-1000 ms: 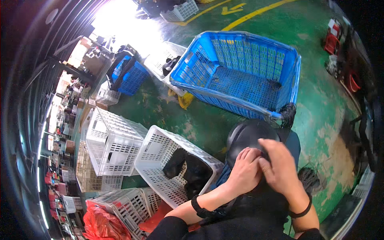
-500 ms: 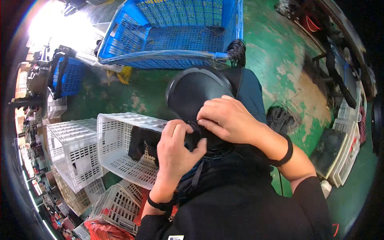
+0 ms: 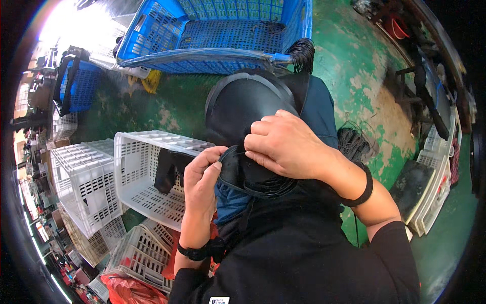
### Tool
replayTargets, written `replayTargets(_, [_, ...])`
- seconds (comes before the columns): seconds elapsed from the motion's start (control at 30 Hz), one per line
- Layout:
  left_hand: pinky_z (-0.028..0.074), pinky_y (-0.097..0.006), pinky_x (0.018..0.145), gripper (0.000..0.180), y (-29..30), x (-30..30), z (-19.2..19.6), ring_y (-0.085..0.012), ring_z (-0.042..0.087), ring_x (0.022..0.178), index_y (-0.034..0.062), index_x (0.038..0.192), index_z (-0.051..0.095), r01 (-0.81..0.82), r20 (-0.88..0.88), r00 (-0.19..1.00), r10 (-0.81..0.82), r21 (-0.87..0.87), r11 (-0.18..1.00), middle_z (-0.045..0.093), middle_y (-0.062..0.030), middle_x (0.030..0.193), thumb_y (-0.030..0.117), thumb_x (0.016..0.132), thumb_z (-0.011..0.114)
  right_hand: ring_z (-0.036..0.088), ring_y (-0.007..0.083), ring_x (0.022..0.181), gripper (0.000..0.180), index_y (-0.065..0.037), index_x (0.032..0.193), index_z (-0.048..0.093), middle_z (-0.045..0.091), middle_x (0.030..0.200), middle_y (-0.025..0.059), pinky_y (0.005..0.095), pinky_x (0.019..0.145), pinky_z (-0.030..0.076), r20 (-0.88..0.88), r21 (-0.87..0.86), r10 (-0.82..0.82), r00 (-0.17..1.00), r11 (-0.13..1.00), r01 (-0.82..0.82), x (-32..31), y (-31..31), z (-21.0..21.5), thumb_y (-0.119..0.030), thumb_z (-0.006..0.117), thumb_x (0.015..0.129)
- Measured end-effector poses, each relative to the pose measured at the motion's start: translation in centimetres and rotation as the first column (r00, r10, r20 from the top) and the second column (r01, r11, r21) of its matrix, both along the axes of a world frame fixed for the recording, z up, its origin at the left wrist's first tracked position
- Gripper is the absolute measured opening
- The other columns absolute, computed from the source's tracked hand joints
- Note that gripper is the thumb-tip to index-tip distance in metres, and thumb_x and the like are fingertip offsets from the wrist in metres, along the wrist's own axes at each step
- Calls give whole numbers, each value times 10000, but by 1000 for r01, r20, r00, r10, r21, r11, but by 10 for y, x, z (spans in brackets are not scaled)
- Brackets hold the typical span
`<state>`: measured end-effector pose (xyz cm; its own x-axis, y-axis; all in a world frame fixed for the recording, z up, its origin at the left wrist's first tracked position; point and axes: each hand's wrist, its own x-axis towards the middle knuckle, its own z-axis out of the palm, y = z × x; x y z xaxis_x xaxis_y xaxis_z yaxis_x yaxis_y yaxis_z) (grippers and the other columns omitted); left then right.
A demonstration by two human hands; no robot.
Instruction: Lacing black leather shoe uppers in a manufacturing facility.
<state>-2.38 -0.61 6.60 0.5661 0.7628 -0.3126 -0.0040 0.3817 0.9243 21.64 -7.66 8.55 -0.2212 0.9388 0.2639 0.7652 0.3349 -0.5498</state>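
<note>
Blue crate [image 3: 223, 35] nearer now, white crate [image 3: 152, 177] beside left hand [image 3: 200, 185].

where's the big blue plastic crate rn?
Head view, top centre: the big blue plastic crate sits on the green floor, beyond the hands' black moulded piece.

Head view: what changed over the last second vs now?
The view swung: the blue crate slid to the top edge and the white crate came up beside the hands. The left hand shifted from on top of the black curved piece to pinching its lower rim; the right hand came to rest over that edge. Unchanged: both hands keep hold of the piece, and the crates sit on the green floor.
</note>
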Motion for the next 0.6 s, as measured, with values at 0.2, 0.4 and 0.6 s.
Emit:
replayTargets(0.2, [454, -268, 979, 137, -2, 0, 3, -145, 610, 1060, -82, 1003, 660, 15, 1, 1000, -15, 69, 998, 684, -130, 1220, -59, 924, 551, 652, 266, 843, 183, -135, 839, 591, 592, 815, 46, 433, 720, 458, 87, -7, 13, 996, 1000, -13, -4, 1, 4, -259, 696, 923])
replayTargets(0.4, [446, -244, 964, 101, -8, 0, 7, -129, 600, 1056, -73, 1006, 647, 47, -7, 999, -47, 130, 990, 669, -124, 1252, -64, 960, 558, 630, 243, 841, 169, -130, 854, 589, 563, 820, 39, 410, 742, 441, 69, -21, 97, 993, 995, -95, -6, 1, 4, -222, 728, 881])
replayTargets(0.6, [451, -237, 979, 167, -13, 8, -12, -134, 604, 1068, -66, 1092, 669, -89, 62, 994, 88, 5, 996, 638, -99, 1253, -100, 985, 545, 637, 242, 851, 173, -129, 868, 598, 572, 833, 36, 414, 752, 441, 102, -29, 51, 993, 998, -49, -11, 3, -3, -217, 745, 847])
